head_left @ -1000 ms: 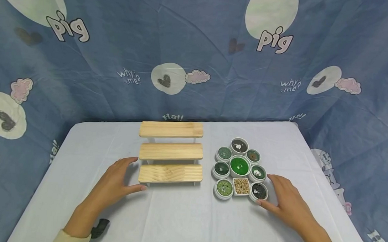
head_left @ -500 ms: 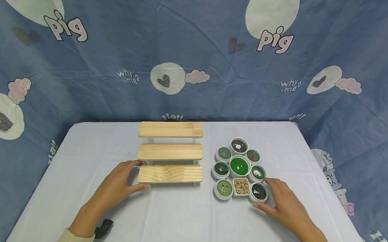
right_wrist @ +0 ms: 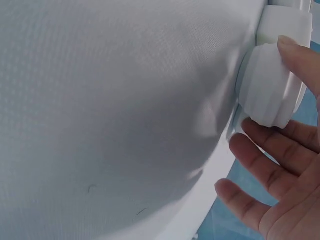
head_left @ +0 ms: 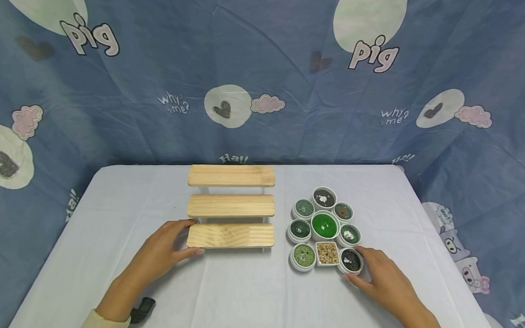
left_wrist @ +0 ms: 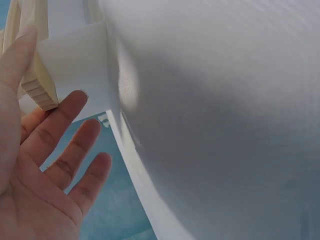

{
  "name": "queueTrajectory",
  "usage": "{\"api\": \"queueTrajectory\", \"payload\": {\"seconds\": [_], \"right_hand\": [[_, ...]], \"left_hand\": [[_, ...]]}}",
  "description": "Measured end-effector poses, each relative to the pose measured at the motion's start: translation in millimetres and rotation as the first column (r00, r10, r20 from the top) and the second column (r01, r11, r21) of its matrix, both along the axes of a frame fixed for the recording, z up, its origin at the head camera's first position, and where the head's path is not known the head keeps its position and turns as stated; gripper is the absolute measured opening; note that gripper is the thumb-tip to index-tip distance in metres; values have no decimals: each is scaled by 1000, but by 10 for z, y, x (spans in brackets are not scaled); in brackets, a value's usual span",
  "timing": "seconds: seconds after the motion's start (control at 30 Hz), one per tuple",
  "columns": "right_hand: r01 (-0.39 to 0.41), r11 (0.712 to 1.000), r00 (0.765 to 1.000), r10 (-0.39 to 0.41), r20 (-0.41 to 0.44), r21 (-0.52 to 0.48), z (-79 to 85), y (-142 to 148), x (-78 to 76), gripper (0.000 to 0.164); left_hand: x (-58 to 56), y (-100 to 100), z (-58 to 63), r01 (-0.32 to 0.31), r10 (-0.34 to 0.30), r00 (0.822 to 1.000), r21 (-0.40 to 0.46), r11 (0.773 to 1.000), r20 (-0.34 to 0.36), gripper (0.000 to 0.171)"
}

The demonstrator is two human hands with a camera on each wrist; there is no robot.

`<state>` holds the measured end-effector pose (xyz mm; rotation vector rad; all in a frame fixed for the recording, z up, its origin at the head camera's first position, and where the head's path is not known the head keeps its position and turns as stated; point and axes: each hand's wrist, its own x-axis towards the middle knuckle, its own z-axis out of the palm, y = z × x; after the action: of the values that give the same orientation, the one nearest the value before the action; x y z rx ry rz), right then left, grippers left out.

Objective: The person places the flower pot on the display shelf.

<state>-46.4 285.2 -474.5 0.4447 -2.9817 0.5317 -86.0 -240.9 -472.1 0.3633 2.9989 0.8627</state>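
**A:** Pale wood first: what's on the left?

**B:** The left hand (head_left: pixel 157 252), at the left end of the lowest board (head_left: pixel 231 235) of a three-tier stand (head_left: pixel 230 205) on the white-covered counter (head_left: pixel 240 293). Thumb and forefinger pinch the board's long edges; the other fingers are spread.

**A:** How would the stand handle?

**B:** Stiff and fairly light, I'd guess. The squared board end looks a sound hold, better than the thin-looking white side panel (left_wrist: pixel 75 65) beneath. Taken by one end only, it might swivel; both ends would be steadier.

**A:** And further right?

**B:** A close-packed cluster of small jars (head_left: pixel 324 225). In its near row come a light green jar (head_left: pixel 304 255), a square dish (head_left: pixel 327 264) of tan grains, then a dark-topped jar (right_wrist: pixel 265 85).

**A:** Is anyone holding that last one?

**B:** The right hand (head_left: pixel 386 279) pinches its sides between thumb and forefinger, remaining fingers fanned apart.

**A:** Slippery?

**B:** Probably smooth and light, though the stepped wall should give some purchase. I'd grip that wall, not the top: whether it's sealed, I can't tell.
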Motion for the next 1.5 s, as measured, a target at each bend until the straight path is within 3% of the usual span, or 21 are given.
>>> {"api": "queueTrajectory", "payload": {"seconds": [0.43,0.63,0.87,1.07,1.23,1.5], "right_hand": [[13,998,1000,-12,26,-61,2,-17,-9,67],[-19,990,1000,18,-6,-142,27,18,-33,65],[-9,961,998,25,54,-276,205,42,-60,64],[-53,954,998,56,0,-296,357,4,-127,64],[-121,940,993,119,-25,-320,479,-90,-225,67],[-165,909,979,197,45,-382,650,-304,-449,66]], "left_hand": [[-19,-2,-14,37,-38,999,64,997,19,77],[-34,-9,-32,52,-55,998,96,994,25,74],[-34,-8,-23,54,-61,997,133,990,49,71],[-32,-9,-37,59,-68,996,160,985,52,71],[-27,-8,-35,37,-49,996,157,987,75,73],[-35,-7,-42,24,-43,993,167,986,107,75]]}}
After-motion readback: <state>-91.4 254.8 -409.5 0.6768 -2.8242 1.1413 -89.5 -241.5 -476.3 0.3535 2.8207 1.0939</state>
